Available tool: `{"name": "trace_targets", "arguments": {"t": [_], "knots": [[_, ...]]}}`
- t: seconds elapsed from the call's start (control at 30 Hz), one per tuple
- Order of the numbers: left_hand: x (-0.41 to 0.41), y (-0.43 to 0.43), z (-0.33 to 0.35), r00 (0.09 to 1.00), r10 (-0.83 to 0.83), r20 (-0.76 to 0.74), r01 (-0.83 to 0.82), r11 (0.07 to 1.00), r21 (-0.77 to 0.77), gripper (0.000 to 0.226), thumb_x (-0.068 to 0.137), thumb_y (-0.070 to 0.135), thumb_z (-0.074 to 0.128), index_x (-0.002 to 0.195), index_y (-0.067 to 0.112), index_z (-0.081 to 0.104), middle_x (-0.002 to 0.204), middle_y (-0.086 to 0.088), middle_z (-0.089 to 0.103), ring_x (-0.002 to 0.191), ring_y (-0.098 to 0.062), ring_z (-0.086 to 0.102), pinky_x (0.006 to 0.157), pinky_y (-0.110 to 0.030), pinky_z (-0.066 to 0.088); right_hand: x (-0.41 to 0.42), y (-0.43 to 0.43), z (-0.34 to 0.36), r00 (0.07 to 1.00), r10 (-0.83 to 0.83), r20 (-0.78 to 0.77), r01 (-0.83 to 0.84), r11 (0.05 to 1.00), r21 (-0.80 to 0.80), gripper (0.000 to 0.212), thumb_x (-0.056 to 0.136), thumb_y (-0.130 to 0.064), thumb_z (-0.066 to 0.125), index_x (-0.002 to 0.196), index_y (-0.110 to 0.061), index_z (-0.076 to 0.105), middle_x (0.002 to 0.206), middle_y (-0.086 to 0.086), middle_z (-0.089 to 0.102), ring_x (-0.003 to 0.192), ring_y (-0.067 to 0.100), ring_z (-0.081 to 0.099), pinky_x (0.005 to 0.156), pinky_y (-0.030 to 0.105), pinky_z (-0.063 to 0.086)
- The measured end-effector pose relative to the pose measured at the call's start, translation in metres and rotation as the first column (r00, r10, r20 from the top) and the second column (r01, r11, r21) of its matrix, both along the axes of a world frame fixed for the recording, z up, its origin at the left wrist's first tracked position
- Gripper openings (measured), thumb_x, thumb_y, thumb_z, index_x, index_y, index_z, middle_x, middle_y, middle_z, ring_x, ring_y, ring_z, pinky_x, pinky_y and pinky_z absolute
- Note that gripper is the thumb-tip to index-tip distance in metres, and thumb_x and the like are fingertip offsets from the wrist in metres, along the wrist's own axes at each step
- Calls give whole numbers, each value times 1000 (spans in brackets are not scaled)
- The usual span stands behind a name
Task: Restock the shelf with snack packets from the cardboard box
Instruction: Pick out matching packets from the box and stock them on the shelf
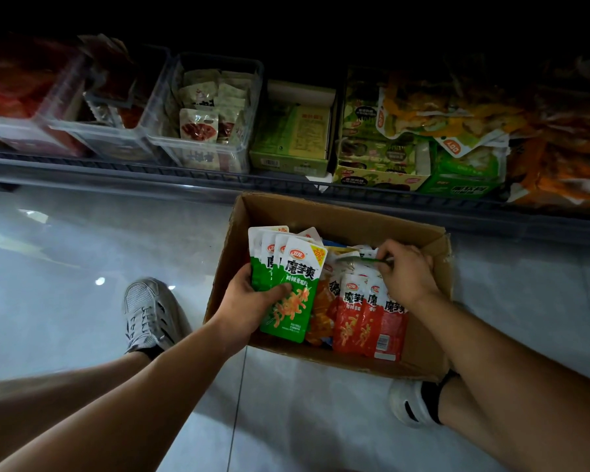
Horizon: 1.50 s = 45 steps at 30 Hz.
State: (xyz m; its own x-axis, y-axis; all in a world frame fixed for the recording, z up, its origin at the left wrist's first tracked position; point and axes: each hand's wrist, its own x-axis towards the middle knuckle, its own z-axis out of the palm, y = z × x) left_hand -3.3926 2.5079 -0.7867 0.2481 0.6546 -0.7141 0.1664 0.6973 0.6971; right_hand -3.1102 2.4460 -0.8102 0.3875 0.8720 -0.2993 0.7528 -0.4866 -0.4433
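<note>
Green packets sit fanned in your left hand, thumb clamped across their faces, so one grip carries the whole bunch above the left edge of the cardboard box. Your right hand pinches a further green-edged packet near the box's far right corner, likely to add it to that bunch. Red packets stand upright along the near edge, apparently left for a later round. Beyond the far edge runs the shelf, its clear bins and cartons open toward you, handy for dropping packets in.
</note>
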Motion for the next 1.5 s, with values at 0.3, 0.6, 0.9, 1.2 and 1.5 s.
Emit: {"name": "trace_targets", "arguments": {"t": [0.3, 0.6, 0.9, 1.2, 1.5], "knots": [[-1, 1, 8, 999, 33, 31, -34, 999, 10, 50, 82, 7, 83, 126, 18, 62, 111, -3, 78, 102, -25, 76, 95, -55, 58, 5, 32, 93, 932, 80, -353, -85, 996, 2, 23, 90, -18, 73, 108, -30, 67, 108, -9, 59, 99, 5, 56, 86, 25, 40], [-3, -2, 27, 987, -58, 149, 55, 998, 21, 40, 87, 2, 75, 123, 15, 62, 110, -6, 78, 100, -26, 76, 80, -42, 63, -27, 37, 102, 889, 290, -354, -354, 926, -130, 27, 75, -18, 87, 90, -35, 71, 94, -11, 69, 87, -3, 62, 75, 23, 50], [-4, -2, 33, 956, -217, 195, 220, 975, 7, 50, 82, 9, 77, 128, 16, 58, 116, -7, 77, 107, -27, 74, 89, -47, 61, -42, 43, 106, 859, 479, -181, -503, 854, -129, 24, 76, -26, 86, 87, -36, 67, 99, -21, 58, 89, -6, 52, 71, 15, 37], [7, -4, 32, 970, -184, 161, 183, 983, 22, 47, 84, 0, 78, 125, 17, 61, 113, -4, 77, 104, -21, 75, 85, -41, 61, -69, 35, 91, 915, 362, -179, -353, 932, 81, 60, 68, -34, 90, 119, -28, 61, 120, -7, 45, 110, 13, 47, 91, 31, 45], [16, 6, 51, 974, 29, 224, -41, 998, 51, 49, 87, -1, 73, 131, 13, 56, 118, -8, 76, 109, -27, 73, 100, -55, 54, -84, 17, 87, 651, -319, -689, 269, 945, -184, 60, 94, -43, 63, 146, -28, 40, 137, 0, 59, 117, 22, 62, 102, 53, 50]]}}
